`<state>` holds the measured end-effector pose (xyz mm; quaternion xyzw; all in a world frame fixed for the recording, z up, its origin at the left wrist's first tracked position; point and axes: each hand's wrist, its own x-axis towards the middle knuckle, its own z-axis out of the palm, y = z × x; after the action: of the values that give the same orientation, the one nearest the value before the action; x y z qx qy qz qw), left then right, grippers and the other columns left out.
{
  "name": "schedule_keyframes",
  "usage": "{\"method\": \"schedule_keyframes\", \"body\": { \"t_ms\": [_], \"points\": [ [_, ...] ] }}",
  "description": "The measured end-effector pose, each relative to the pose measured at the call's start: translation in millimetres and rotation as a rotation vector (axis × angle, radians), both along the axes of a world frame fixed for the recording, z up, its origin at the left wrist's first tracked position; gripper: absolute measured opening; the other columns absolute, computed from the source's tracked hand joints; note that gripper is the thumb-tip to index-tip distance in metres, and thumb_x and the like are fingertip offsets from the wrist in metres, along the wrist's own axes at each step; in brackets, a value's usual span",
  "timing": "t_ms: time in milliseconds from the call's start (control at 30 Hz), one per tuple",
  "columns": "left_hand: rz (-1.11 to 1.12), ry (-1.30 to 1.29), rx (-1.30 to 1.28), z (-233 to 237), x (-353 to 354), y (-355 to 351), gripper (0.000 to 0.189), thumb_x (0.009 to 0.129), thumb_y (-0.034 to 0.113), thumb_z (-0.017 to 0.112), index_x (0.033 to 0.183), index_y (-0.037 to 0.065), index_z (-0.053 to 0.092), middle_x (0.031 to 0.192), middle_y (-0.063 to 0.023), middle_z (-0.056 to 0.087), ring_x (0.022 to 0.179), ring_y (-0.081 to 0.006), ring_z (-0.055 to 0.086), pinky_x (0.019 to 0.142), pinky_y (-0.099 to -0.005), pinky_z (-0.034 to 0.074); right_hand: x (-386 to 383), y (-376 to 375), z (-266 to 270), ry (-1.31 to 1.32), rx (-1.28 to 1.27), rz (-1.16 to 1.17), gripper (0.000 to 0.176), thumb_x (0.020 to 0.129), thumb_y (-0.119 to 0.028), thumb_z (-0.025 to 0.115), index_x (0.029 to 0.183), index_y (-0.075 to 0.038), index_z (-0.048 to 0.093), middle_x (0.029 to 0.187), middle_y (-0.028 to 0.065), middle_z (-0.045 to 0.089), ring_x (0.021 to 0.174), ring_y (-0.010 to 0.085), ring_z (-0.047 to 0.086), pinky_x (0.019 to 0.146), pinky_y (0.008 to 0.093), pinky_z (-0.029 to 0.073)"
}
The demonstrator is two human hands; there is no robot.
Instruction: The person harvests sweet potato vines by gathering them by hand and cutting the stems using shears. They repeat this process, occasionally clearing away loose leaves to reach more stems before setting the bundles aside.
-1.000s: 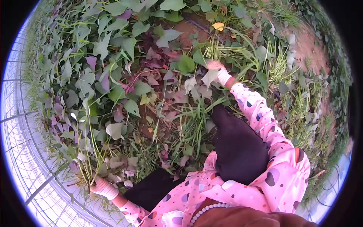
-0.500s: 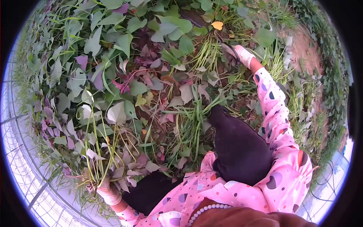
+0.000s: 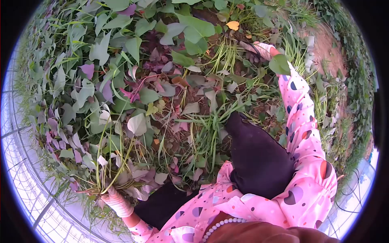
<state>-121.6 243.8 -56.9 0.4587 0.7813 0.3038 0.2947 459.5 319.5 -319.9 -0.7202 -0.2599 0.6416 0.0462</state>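
At the lower left, my left hand [image 3: 108,195], with a pale wrapped cuff at the wrist, is closed around a bundle of sweet potato vine cuttings [image 3: 106,172]. Their long stems rise from the fist, with several leaves at the tips. Stretched out to the upper right, my right hand [image 3: 256,49] is closed on a dark tool with looped handles [image 3: 256,56], like scissors; its blades cannot be made out. Cut-looking green stems [image 3: 225,56] stand just left of this hand. A heart-shaped leaf [image 3: 279,65] partly covers the right wrist.
Dense green and purple vine leaves [image 3: 85,91] fill the left and top. A grass clump [image 3: 208,125] grows before my dark-clad knee [image 3: 259,158]. Bare reddish soil [image 3: 324,48] shows at the right, beside another leafy row [image 3: 358,73]. A yellow leaf [image 3: 232,25] lies near the top.
My right hand has shifted slightly up and right, and a leaf now overlaps its wrist. The bundle in my left hand has tilted slightly to the right.
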Motion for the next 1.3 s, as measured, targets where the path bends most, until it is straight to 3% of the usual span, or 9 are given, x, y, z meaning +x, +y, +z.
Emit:
{"method": "schedule_keyframes", "body": {
  "t_ms": [33,67,167,433,667,767,1100,1200,1300],
  "points": [
    [0.010,0.005,0.038,1.4,9.6,2.1,0.047,0.089,0.042,0.060,0.110,-0.001,0.058,0.099,-0.0058,0.060,0.088,-0.0168,0.053,0.082,-0.0335,0.043,2.6,0.2,0.5,0.014,-0.029,0.067,0.067,0.075,-0.074,0.053,0.077,-0.008,0.063,0.060,0.0007,0.059,0.046,0.0076,0.049,0.042,0.0222,0.033],
    [-0.013,0.043,0.020,1.5,8.2,2.5,0.048,0.089,0.043,0.060,0.106,-0.001,0.059,0.099,-0.0071,0.060,0.087,-0.0177,0.051,0.082,-0.0342,0.042,4.8,-4.7,-13.9,-0.014,0.069,0.109,0.074,0.074,-0.080,0.044,0.076,-0.008,0.062,0.048,-0.0011,0.049,0.039,0.0090,0.041,0.038,0.0245,0.028],
    [-0.128,0.227,-0.052,-2.5,-14.4,-0.2,0.051,0.088,0.046,0.058,0.105,-0.002,0.059,0.099,-0.0083,0.060,0.086,-0.0177,0.050,0.081,-0.0345,0.042,7.9,2.3,-32.6,-0.002,0.060,0.082,0.074,0.074,-0.080,0.043,0.076,-0.009,0.061,0.048,-0.0015,0.048,0.039,0.0090,0.041,0.038,0.0247,0.028],
    [-0.216,0.222,-0.071,-8.8,-11.1,-1.1,0.060,0.084,0.050,0.061,0.108,-0.004,0.059,0.098,-0.0094,0.062,0.084,-0.0190,0.053,0.081,-0.0358,0.043,12.0,11.3,-45.5,0.003,0.068,0.056,0.080,0.075,-0.083,0.035,0.075,-0.008,0.061,0.045,-0.0031,0.040,0.037,0.0094,0.037,0.037,0.0248,0.028],
    [-0.192,0.171,-0.115,-18.1,-16.6,2.2,0.063,0.081,0.053,0.063,0.109,-0.004,0.059,0.098,-0.0073,0.062,0.085,-0.0181,0.052,0.081,-0.0350,0.043,11.5,24.9,-51.4,0.130,-0.024,-0.021,0.076,0.075,-0.080,0.043,0.075,-0.006,0.063,0.047,-0.0047,0.041,0.035,0.0049,0.032,0.032,0.0201,0.026],
    [-0.219,0.162,-0.137,-17.7,-10.5,5.0,0.061,0.083,0.051,0.062,0.111,-0.003,0.059,0.101,-0.0080,0.062,0.086,-0.0176,0.052,0.081,-0.0344,0.043,7.7,22.7,-55.1,0.074,0.086,-0.022,0.076,0.074,-0.080,0.044,0.074,-0.006,0.063,0.047,-0.0042,0.042,0.035,0.0047,0.032,0.032,0.0196,0.025],
    [-0.309,0.204,-0.188,-17.7,-12.9,2.8,0.057,0.088,0.046,0.058,0.117,-0.003,0.057,0.108,-0.0103,0.062,0.093,-0.0177,0.054,0.086,-0.0340,0.043,-18.0,18.6,-55.3,-0.168,0.191,0.021,0.051,0.078,-0.058,0.058,0.066,-0.008,0.061,0.049,0.0029,0.050,0.042,0.0138,0.044,0.042,0.0305,0.033],
    [-0.259,0.145,-0.195,-19.3,-13.6,-0.1,0.057,0.089,0.046,0.058,0.117,-0.003,0.057,0.108,-0.0102,0.062,0.093,-0.0179,0.054,0.086,-0.0340,0.043,-20.2,8.7,-59.9,-0.282,0.519,0.237,0.051,0.083,-0.053,0.056,0.078,-0.004,0.066,0.059,0.0042,0.057,0.052,0.0154,0.049,0.053,0.0278,0.040],
    [-0.222,0.108,-0.095,-15.7,0.9,0.4,0.049,0.086,0.041,0.065,0.107,-0.003,0.057,0.101,-0.0116,0.060,0.085,-0.0205,0.053,0.080,-0.0375,0.044,-25.0,0.8,-59.2,-0.243,0.389,0.007,0.047,0.083,-0.050,0.058,0.078,-0.004,0.065,0.060,0.0040,0.058,0.052,0.0134,0.049,0.053,0.0279,0.040]
  ]
}}
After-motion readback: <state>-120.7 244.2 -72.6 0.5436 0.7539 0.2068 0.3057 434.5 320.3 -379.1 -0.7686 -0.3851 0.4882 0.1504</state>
